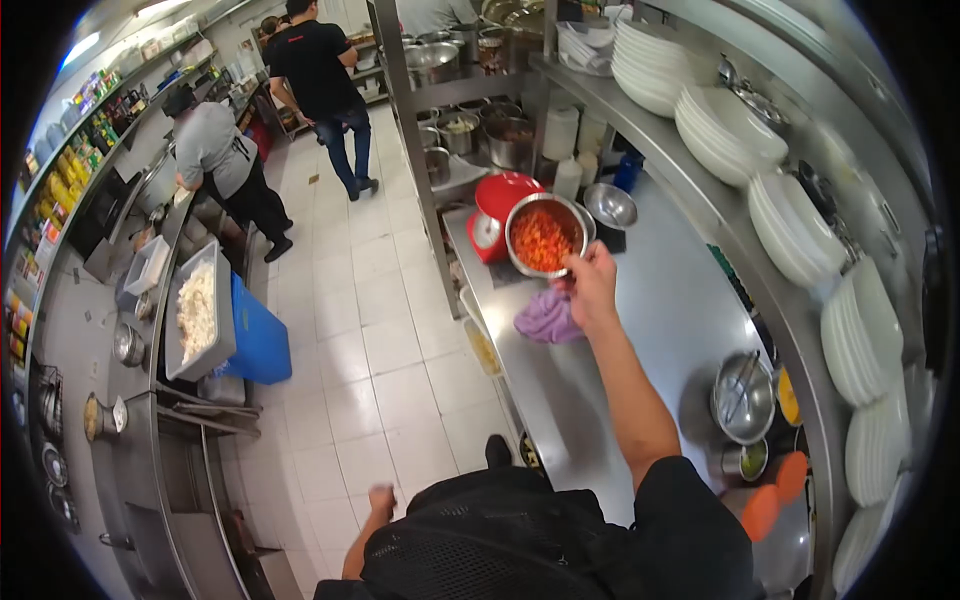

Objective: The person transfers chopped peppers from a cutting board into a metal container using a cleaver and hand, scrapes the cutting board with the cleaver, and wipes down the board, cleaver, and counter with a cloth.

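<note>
Where the right hand (592,285) grips, a metal bowl (545,200) curves.

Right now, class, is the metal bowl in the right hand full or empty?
Not empty: chopped orange-red food shows inside the bowl in the right hand. How full, I cannot tell.

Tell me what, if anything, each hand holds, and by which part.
The right hand holds a round silver metal bowl of chopped orange-red food by its near rim; the left hand appears empty.
</note>
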The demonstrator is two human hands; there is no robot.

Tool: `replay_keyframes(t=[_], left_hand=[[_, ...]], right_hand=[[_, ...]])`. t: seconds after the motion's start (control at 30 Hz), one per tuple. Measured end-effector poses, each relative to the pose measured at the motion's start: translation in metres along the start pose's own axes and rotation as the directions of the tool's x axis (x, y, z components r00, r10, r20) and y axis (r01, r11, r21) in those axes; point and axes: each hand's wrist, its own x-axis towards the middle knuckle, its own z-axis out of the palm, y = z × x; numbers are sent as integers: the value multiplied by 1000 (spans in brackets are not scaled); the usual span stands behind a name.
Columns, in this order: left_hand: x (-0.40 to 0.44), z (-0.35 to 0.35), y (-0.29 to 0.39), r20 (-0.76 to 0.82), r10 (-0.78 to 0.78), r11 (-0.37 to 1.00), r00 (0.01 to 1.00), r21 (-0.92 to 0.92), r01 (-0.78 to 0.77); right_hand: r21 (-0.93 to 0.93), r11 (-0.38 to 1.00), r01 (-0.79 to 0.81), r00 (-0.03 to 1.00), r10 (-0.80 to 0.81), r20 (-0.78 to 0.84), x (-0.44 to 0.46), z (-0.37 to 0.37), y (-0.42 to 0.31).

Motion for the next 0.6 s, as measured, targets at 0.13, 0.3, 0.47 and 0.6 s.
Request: replay_keyframes(t=[0.13, 0.3, 0.47, 0.6], left_hand=[[-50, -7, 2, 399, -562, 706, 724, -223, 672], [24, -18, 18, 433, -628, 571, 647, -308, 761], [185, -35, -8, 384, -597, 579, 704, -401, 710], [322, -62, -46, 171, -538, 645, 825, -546, 534]], right_hand=[[21, 978, 209, 970, -210, 122, 106, 81, -49], [-74, 912, 402, 903, -382, 194, 244, 190, -95], [-195, 923, 332, 938, -301, 172, 415, 290, -115], [-438, 859, 263, 964, -248, 94, 504, 327, -106]])
